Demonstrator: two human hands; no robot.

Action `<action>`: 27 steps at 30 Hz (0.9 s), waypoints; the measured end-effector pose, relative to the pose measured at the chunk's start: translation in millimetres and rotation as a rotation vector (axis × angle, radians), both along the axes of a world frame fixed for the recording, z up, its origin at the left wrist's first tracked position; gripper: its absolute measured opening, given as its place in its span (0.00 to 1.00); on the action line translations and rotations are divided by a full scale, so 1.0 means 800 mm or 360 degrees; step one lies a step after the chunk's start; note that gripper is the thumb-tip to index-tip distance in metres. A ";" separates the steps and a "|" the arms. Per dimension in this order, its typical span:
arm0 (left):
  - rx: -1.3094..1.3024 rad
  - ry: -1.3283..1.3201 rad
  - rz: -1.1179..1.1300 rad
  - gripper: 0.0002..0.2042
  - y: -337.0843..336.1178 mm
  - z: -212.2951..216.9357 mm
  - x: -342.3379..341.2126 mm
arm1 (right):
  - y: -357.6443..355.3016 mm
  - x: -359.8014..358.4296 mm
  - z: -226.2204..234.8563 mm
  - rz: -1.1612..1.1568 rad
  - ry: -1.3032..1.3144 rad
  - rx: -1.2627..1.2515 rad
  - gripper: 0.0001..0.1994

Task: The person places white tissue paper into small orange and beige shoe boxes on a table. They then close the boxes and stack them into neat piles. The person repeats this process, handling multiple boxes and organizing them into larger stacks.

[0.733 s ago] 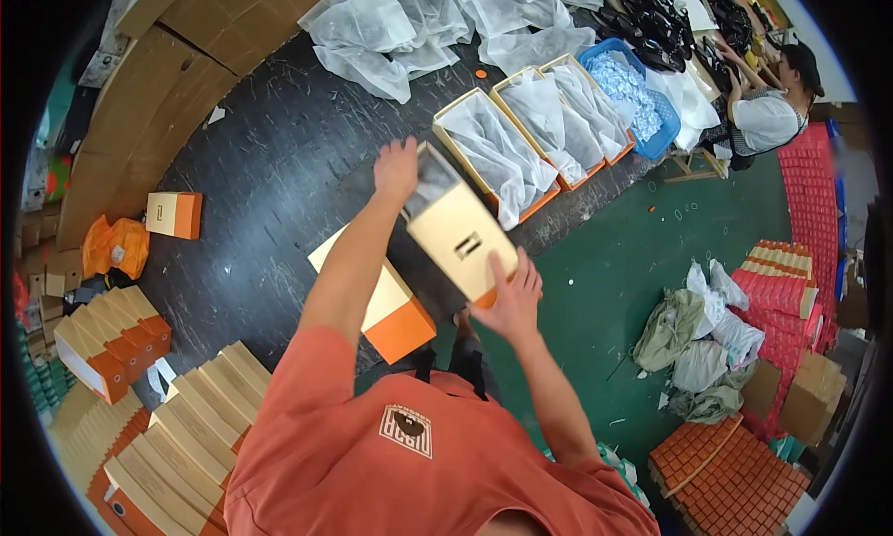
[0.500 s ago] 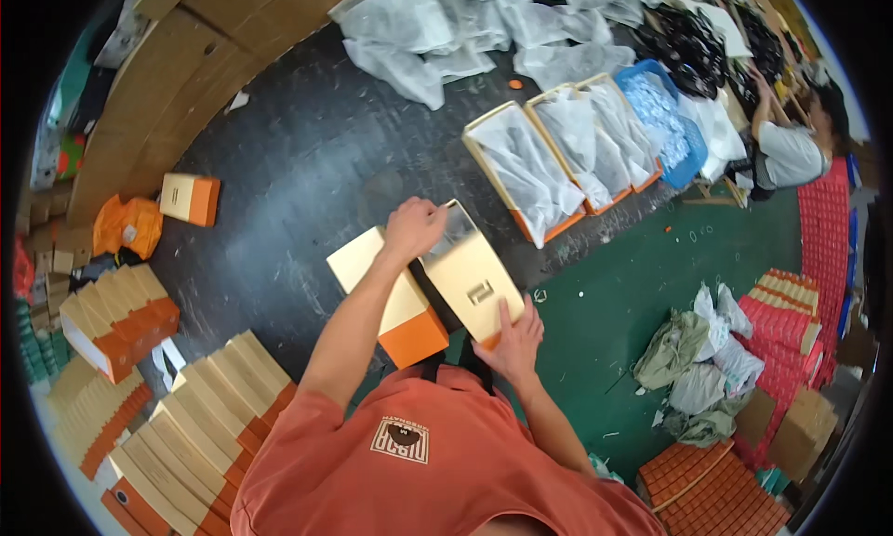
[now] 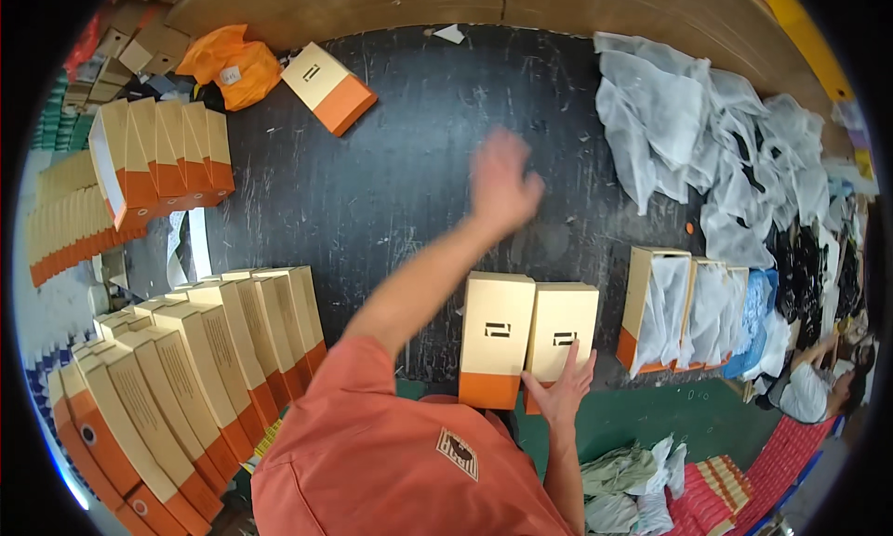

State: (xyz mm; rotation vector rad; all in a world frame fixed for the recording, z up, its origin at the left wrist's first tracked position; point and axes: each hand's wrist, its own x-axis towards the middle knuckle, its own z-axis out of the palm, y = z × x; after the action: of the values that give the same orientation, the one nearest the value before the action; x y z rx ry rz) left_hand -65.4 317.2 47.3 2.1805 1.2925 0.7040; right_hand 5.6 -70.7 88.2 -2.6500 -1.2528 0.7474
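Two cream-and-orange shoe boxes stand side by side at the table's near edge: a left shoe box (image 3: 498,327) and a right shoe box (image 3: 567,313). Both are closed, each with a dark mark on its cream top. My right hand (image 3: 561,387) grips the near end of the right box, thumb by the gap between the boxes and fingers over its right side. My left hand (image 3: 504,187), smeared by motion, hangs over the dark table beyond the boxes. Its thumb is apart from the fingers and nothing shows in it.
Open boxes lined with white wrapping (image 3: 662,304) stand at right, beside a blue basket (image 3: 752,322). White translucent sheets (image 3: 660,118) lie behind them. Rows of upright boxes (image 3: 205,350) fill the left. A single box (image 3: 327,88) lies near an orange bag (image 3: 233,69). Another person (image 3: 807,387) is far right.
My left hand has left the boxes and swung out over the table. The right box, part-open before, now stands closed beside the other. The whole view has turned left.
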 end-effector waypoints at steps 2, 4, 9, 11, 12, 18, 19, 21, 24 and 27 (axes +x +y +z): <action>0.0249 0.0284 0.0781 0.47 0.120 -0.031 -0.086 | 0.021 -0.021 0.011 0.0000 0.0066 -0.0121 0.66; -0.0350 0.0623 0.1569 0.61 0.234 -0.055 -0.205 | 0.022 -0.028 0.007 0.0085 -0.0003 -0.0141 0.67; -0.0957 0.0434 0.1881 0.68 0.301 -0.056 -0.291 | 0.022 -0.038 0.001 0.0114 -0.0037 -0.0164 0.67; -0.0975 0.0452 0.1747 0.69 0.294 -0.051 -0.290 | 0.030 -0.047 0.004 0.0116 0.0012 -0.0152 0.65; -0.0982 0.0462 0.1686 0.69 0.283 -0.047 -0.290 | 0.029 -0.050 0.006 0.0170 0.0051 -0.0140 0.64; -0.0892 -0.0668 0.0523 0.57 0.090 0.045 -0.170 | 0.091 -0.015 0.049 0.0070 0.0086 0.0533 0.42; -0.0635 -0.0403 0.0293 0.59 0.029 0.095 -0.134 | 0.118 0.002 0.077 -0.0093 0.0286 0.0637 0.40; -0.0463 -0.0384 -0.0084 0.62 -0.088 0.156 -0.074 | 0.146 0.030 0.119 -0.0615 0.1412 0.1179 0.48; -0.0455 -0.0431 -0.0761 0.60 -0.247 0.187 -0.006 | 0.107 0.082 0.135 -0.0397 0.0715 0.1509 0.48; -0.1414 -0.0880 -0.0634 0.54 -0.326 0.125 0.060 | -0.004 0.174 0.133 -0.0876 0.0872 0.1785 0.40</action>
State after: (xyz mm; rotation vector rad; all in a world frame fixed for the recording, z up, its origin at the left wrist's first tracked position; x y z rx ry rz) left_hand -17.5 56.6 147.2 1.3125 0.6489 0.4009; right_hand 145.0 -74.2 194.6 -1.5606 -0.4774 0.4149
